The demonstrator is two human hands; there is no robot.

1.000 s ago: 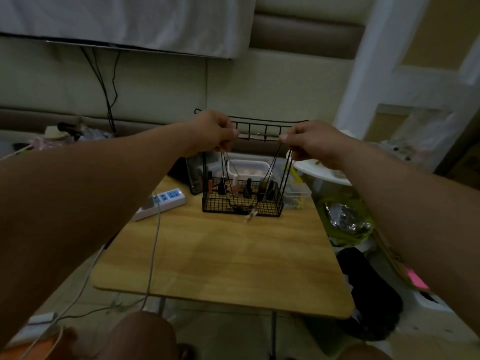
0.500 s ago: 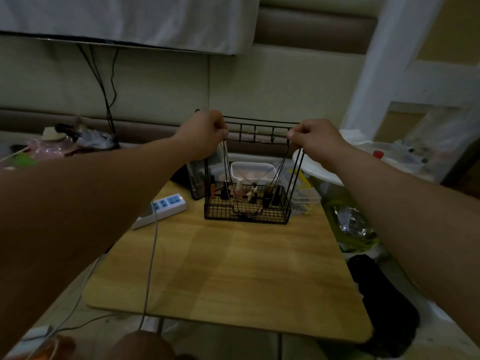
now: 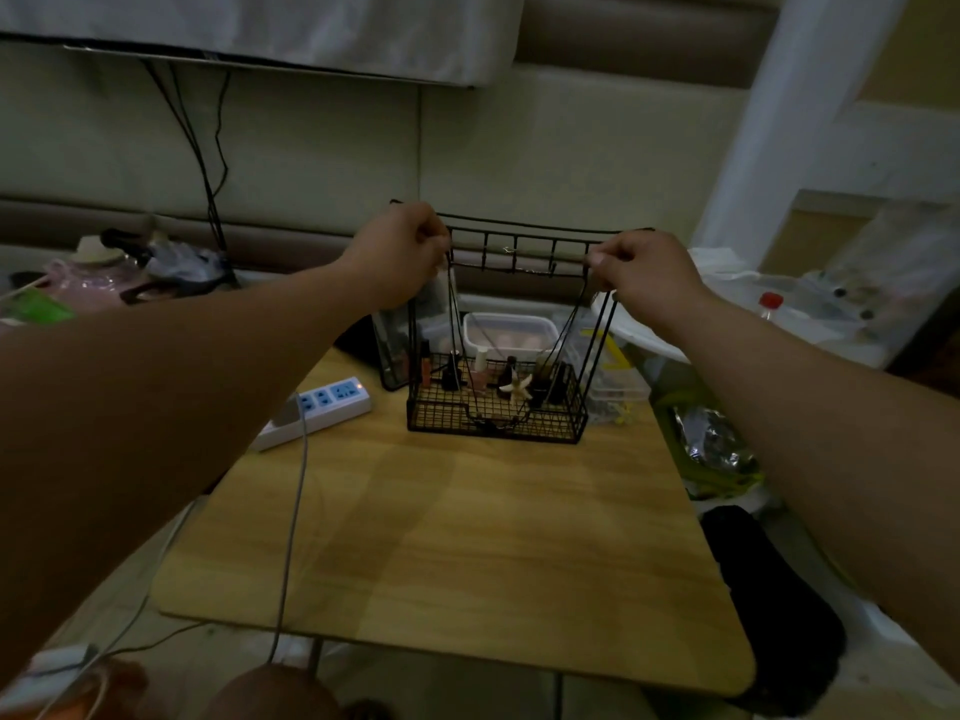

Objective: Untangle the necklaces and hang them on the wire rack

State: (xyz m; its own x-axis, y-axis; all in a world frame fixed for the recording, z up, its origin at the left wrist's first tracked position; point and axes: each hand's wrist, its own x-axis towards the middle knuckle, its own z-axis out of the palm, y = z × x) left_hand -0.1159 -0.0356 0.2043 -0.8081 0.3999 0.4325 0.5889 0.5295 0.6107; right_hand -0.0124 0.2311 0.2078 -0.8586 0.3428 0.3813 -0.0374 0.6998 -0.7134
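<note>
A black wire rack stands at the far side of the wooden table, with a basket base holding small bottles. A thin dark cord necklace with a pale starfish pendant hangs in a loop in front of the rack. My left hand pinches one end of the cord at the rack's top left corner. My right hand pinches the other end at the top right corner. Both hands are level with the rack's hook bar.
A white power strip with a grey cable lies left of the rack. A clear plastic box sits behind the rack. Bags and clutter crowd the floor to the right, and more clutter lies on the ledge at left.
Both hands have spread apart and moved forward to the rack's top corners, carrying the necklace with them. The pendant now hangs in front of the basket.
</note>
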